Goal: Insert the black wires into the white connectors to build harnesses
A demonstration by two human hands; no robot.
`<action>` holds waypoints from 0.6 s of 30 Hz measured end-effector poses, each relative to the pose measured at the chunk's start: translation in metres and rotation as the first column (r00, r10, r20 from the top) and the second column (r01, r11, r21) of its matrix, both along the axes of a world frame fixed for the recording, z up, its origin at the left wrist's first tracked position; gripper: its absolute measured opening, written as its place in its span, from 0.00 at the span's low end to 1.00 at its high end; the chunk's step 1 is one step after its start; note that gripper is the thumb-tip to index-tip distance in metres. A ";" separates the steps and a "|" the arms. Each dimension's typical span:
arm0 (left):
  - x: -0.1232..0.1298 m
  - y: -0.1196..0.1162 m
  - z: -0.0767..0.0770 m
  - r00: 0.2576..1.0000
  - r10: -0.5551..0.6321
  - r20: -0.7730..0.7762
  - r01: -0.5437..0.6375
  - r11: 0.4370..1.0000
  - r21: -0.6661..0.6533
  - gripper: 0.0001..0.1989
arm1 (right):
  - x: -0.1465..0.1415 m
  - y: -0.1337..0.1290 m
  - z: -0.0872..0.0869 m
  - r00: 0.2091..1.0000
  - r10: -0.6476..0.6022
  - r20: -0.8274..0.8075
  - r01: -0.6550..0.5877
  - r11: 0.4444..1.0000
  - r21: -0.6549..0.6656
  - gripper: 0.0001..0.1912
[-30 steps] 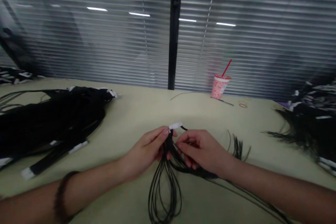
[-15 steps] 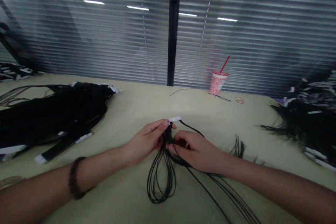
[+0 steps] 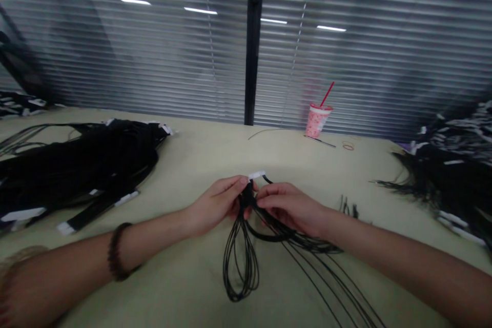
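Note:
A bundle of thin black cables (image 3: pixel 241 266) hangs in a loop below my left hand (image 3: pixel 221 202), whose thumb and fingers pinch its gathered top. A white connector (image 3: pixel 257 175) sticks out just above that thumb, with one black cable leading off its right end. My right hand (image 3: pixel 290 207) is closed on black strands right beside the left hand; its fingertips press near the gathered part. From under the right hand, loose cable lengths (image 3: pixel 338 282) trail to the lower right across the table. What lies between the right fingertips is partly hidden.
A large heap of black cables (image 3: pixel 111 159) with white ends lies on the left of the table (image 3: pixel 200 154). Another pile (image 3: pixel 453 179) is at the right. Toward the back stand a pink cup (image 3: pixel 318 120) with a red straw, a pen-like tool (image 3: pixel 321 141) and rubber bands (image 3: pixel 348 147).
My right hand has shifted slightly up, its fingers now straighter over the strands. More black cable shows below it. The left hand keeps its pinch, and the hanging loop has swung slightly right.

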State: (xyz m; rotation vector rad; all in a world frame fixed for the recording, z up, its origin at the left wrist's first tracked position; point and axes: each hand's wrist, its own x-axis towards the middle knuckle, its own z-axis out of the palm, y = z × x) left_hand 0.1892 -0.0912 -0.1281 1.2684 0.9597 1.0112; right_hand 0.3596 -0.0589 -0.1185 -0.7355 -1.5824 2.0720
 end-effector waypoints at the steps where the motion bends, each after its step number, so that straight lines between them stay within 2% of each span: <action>1: 0.000 0.000 0.001 0.999 -0.016 0.028 0.016 0.999 -0.027 0.17 | 0.000 0.002 0.000 1.000 0.014 -0.024 -0.015 0.999 -0.042 0.06; 3: 0.000 0.000 0.005 0.994 -0.044 0.098 0.052 0.995 -0.080 0.18 | 0.000 0.005 -0.001 0.998 0.028 -0.051 -0.032 0.997 -0.074 0.06; 5: -0.001 -0.001 0.008 0.985 -0.059 0.163 0.078 0.991 -0.111 0.17 | -0.001 0.005 -0.001 0.999 0.014 -0.042 -0.015 0.999 -0.037 0.06; 8: -0.003 -0.001 0.010 0.974 -0.046 0.221 0.079 0.987 -0.139 0.16 | -0.002 0.002 -0.003 0.998 -0.061 -0.012 0.062 0.985 0.158 0.06; 10: -0.004 0.001 0.010 0.970 -0.012 0.243 0.052 0.986 -0.158 0.14 | -0.001 -0.001 -0.004 0.991 -0.132 0.005 0.121 0.922 0.367 0.07; 13: -0.006 0.004 0.007 0.970 -0.007 0.244 0.051 0.984 -0.173 0.13 | 0.001 -0.006 -0.006 0.973 -0.229 0.032 0.157 0.755 0.637 0.05; 15: -0.006 0.005 0.006 0.973 -0.028 0.229 0.068 0.984 -0.167 0.13 | 0.002 -0.009 -0.008 0.966 -0.256 0.039 0.150 0.674 0.724 0.04; 18: -0.006 0.005 0.006 0.978 -0.062 0.197 0.091 0.986 -0.139 0.12 | 0.002 -0.011 -0.009 0.970 -0.239 0.031 0.134 0.641 0.756 0.05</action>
